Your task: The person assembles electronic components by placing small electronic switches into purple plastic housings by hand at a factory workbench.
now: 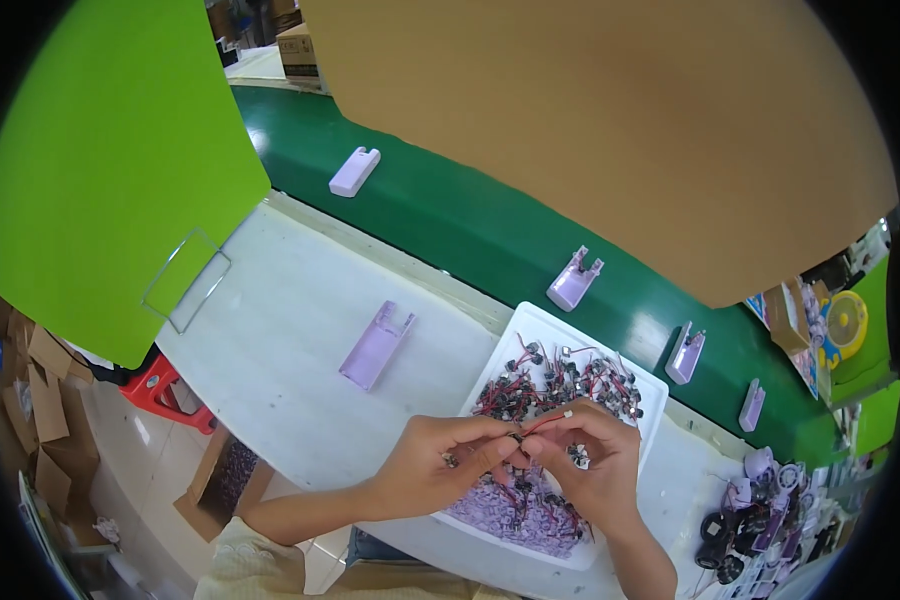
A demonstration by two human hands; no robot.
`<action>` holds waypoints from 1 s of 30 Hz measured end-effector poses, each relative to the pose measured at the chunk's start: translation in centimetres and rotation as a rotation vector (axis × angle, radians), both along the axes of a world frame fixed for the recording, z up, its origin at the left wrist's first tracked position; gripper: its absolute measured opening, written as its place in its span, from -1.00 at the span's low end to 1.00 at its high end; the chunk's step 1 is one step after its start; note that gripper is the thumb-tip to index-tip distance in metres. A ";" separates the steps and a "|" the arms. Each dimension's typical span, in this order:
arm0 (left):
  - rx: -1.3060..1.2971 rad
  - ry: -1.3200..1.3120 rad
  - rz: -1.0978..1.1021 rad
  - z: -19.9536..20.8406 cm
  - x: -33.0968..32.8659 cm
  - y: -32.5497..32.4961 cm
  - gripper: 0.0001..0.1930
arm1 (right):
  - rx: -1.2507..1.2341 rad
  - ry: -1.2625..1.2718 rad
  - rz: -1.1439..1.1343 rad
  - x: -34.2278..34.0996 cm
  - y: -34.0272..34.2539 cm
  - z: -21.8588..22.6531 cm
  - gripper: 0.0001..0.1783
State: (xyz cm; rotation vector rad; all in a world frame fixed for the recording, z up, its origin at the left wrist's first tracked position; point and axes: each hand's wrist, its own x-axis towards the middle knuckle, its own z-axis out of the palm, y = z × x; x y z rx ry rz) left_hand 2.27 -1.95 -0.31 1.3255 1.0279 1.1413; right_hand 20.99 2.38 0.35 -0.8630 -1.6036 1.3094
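My left hand [440,468] and my right hand [596,462] meet over a white tray [656,398], fingertips closed together. Between them they pinch a small dark part [517,437] with red wires, and a white plug [568,414] shows at the wire end above my right fingers. More small metal-and-black parts peek out near both palms. Piled in the tray's far half are dark parts with red wires [510,392]; its near half holds many small purple pieces [530,522]. Left of the tray, an open light-purple housing [378,348] lies on the white table.
A green conveyor belt [450,225] runs beyond the table, carrying several purple housings [572,280]. Purple and black parts [760,515] are heaped at right. A green panel [110,150] and a brown board [610,130] stand around. A red stool [165,393] sits at left.
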 end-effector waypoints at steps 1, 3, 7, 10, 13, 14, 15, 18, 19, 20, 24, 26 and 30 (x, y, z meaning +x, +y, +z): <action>0.073 0.093 0.012 0.0 -0.3 0.0 -0.80 | 0.018 -0.053 0.015 -0.3 0.3 0.2 -0.80; 0.092 0.187 0.030 0.3 -1.3 -0.1 -0.80 | -0.030 -0.056 0.060 -0.8 0.8 0.4 -0.81; 0.107 0.345 0.087 0.7 -3.1 -0.6 -0.82 | -0.076 -0.117 0.175 -2.5 1.5 1.2 -0.82; 0.281 0.485 0.156 0.2 -4.4 -0.6 -0.78 | 0.105 -0.209 0.145 -4.2 1.9 1.6 -0.88; 0.417 0.914 0.547 0.3 -6.9 0.5 -0.45 | 0.245 -0.284 0.084 -6.6 3.8 1.7 -0.88; 0.417 0.906 0.543 0.1 -7.2 0.9 -0.45 | 0.262 -0.287 0.045 -7.5 4.8 1.5 -0.88; 0.373 1.002 0.663 -0.2 -7.9 0.8 -0.41 | 0.274 -0.276 0.028 -9.1 5.6 1.0 -0.88; 0.282 1.095 0.755 -2.2 -9.1 0.3 -0.33 | 0.268 -0.241 0.028 -13.3 7.8 -1.3 -0.89; 0.239 1.053 0.746 -2.7 -8.9 0.2 -0.36 | 0.233 -0.297 0.038 -14.3 8.2 -1.3 -0.89; 0.197 1.010 0.736 -2.8 -8.7 0.1 -0.38 | 0.272 -0.336 0.029 -14.9 8.6 -1.7 -0.88; 0.186 0.938 0.733 -2.8 -9.0 0.6 -0.41 | 0.214 -0.499 -0.002 -16.3 9.4 -2.7 -0.85; 0.210 0.934 0.720 -2.6 -9.2 0.6 -0.42 | 0.165 -0.490 -0.002 -16.7 9.6 -2.7 -0.86; 0.219 0.969 0.702 -2.3 -9.5 0.6 -0.41 | 0.113 -0.506 0.034 -16.8 9.7 -2.2 -0.87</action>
